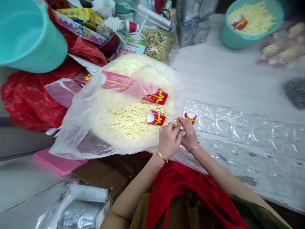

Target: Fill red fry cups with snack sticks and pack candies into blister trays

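Observation:
My left hand (169, 138) and my right hand (189, 135) meet at the right edge of a large clear plastic bag. Fingers of both are closed together around a small bunch of pale yellow fry-shaped pieces (181, 127); a bit of red shows there, but the fingers cover most of it. Many more loose fry-shaped pieces (131, 122) lie in the open plastic bag (78, 127). On them rests a flat red fries carton (156, 118) with a yellow mark. Beyond my right hand, a filled-looking red carton (190, 117) sits in the first pocket of a clear plastic tray strip (228, 124).
A stack of red cartons (157, 96) lies under the bag's film. At the back right stands a green tub (234, 39) of yellow pieces; an upper-left green bucket (30, 38) leans over red bags (30, 98). Boxes and a packet of rubber bands (157, 44) line the back.

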{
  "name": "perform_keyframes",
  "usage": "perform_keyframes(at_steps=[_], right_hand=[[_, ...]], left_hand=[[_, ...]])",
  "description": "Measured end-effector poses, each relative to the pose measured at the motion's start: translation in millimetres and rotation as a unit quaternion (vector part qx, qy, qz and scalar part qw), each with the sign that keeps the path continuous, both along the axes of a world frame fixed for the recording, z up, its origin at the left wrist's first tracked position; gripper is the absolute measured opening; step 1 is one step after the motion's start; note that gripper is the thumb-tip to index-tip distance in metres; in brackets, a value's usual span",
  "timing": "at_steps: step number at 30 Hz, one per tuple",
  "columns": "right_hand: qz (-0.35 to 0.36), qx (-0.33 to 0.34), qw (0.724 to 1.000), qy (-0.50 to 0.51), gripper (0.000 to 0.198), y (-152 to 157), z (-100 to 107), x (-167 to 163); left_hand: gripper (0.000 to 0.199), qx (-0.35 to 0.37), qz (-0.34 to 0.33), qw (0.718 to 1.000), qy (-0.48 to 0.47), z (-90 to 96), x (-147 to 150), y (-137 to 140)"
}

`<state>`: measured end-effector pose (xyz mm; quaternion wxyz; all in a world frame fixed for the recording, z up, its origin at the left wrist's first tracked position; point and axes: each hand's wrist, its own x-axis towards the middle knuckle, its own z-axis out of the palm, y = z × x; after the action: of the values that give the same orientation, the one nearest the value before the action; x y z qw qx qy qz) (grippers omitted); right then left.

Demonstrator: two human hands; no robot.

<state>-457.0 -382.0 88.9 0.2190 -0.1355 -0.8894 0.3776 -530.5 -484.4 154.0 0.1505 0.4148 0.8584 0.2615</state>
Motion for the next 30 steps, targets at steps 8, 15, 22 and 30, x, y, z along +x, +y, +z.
perform_keyframes(at_steps=[8,15,22,30], right_hand=[[-0.121,-0.008,0.991,-0.05,0.058,51.3,-33.6,68.6],[-0.208,-0.031,0.971,-0.114,0.048,98.0,-72.5,122.6],[-0.304,-0.105,0.944,-0.076,0.068,117.6,-88.1,120.3],[-0.35,-0.299,0.869,-0.183,0.081,111.8,-115.2,119.3]], left_hand=[[0.023,0.03,-0.032,0.999,-0.025,-50.9,45.3,78.3],[0.031,-0.078,-0.211,0.974,-0.012,-72.7,95.2,136.0],[0.023,-0.076,-0.298,0.95,-0.046,-109.8,66.6,188.1],[0.027,-0.099,-0.409,0.907,0.008,-155.8,15.3,216.7]])
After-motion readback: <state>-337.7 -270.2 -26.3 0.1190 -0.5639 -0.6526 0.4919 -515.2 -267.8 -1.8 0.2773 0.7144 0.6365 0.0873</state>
